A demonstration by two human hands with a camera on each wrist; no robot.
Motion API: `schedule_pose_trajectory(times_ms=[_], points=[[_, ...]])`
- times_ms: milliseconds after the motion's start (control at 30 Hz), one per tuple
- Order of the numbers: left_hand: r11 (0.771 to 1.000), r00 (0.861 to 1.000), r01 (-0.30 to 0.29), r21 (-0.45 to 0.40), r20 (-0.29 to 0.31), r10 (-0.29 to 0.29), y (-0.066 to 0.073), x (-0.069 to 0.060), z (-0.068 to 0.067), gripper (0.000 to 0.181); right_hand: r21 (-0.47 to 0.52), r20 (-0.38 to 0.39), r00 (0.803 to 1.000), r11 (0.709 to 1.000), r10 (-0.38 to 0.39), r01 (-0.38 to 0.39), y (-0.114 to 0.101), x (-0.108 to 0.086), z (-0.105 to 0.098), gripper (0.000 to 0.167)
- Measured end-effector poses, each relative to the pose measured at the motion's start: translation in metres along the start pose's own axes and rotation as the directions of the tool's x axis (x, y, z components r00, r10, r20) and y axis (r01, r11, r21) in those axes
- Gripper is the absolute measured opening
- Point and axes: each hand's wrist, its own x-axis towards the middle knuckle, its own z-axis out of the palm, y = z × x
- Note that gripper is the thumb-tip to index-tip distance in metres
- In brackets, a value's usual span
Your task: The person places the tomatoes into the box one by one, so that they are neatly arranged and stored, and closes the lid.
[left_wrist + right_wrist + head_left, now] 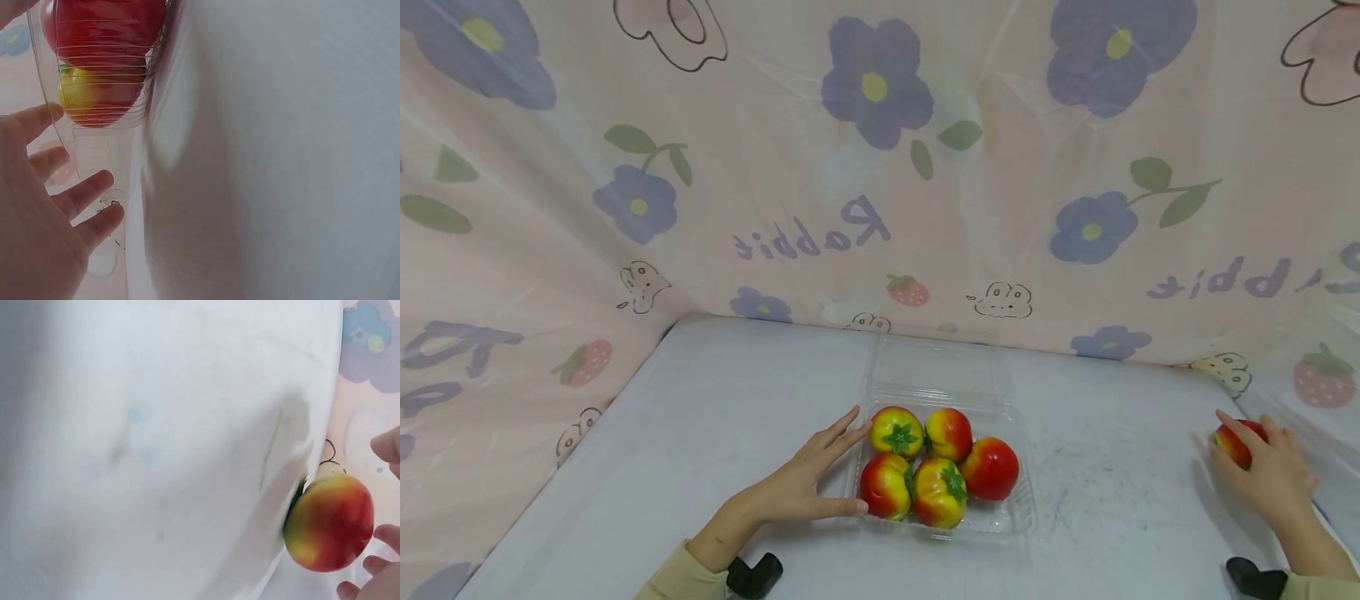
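Observation:
A clear plastic clamshell box (1018, 517) stands on the table with its lid (936, 371) raised at the back. Inside sit several red-and-yellow tomato-like fruits (991, 469), some showing green leafy tops. My left hand (805, 479) is spread along the box's left side, fingertips at its rim; the left wrist view shows its straight fingers (87, 194) beside the clear wall. Far to the right, my right hand (1270, 471) reaches over another such fruit (329, 523) on the table. In the right wrist view its fingers stand spread around that fruit, with one fingertip very near or touching it.
The white tabletop (737, 375) runs back to a hanging pink curtain (760, 167) with flowers and rabbits. Its right edge lies close beside the lone fruit. Dark devices (755, 575) are worn on both wrists.

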Motion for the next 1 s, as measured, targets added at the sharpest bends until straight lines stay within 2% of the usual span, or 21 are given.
schedule_pose_trajectory(times_ms=[200, 333, 467, 600, 1000], points=[[1.0, 1.0, -0.003, -0.003, -0.002, 0.003, 0.001, 0.0, 0.001, 0.089, -0.036, -0.018, 0.996, 0.996, 0.085, -0.086, 0.005, 0.001, -0.002, 0.057], [1.0, 1.0, -0.001, -0.001, -0.001, 0.001, 0.001, 0.0, 0.001, 0.088, -0.015, -0.018, 0.993, 0.993, 0.118, -0.118, 0.01, 0.003, -0.001, 0.059], [1.0, 1.0, 0.002, 0.006, 0.0, -0.002, 0.001, 0.0, 0.0, 0.088, 0.025, 0.019, 0.983, 0.983, 0.181, -0.182, 0.014, 0.006, 0.0, 0.063], [1.0, 1.0, -0.004, 0.015, 0.004, 0.003, 0.0, 0.001, 0.0, 0.089, 0.036, 0.04, 0.977, 0.977, 0.209, -0.211, 0.018, 0.008, 0.0, 0.063], [1.0, 1.0, -0.009, 0.02, -0.006, 0.009, 0.0, -0.001, 0.0, 0.089, 0.008, 0.016, 0.987, 0.987, 0.16, -0.16, 0.017, 0.008, 0.004, 0.064]])
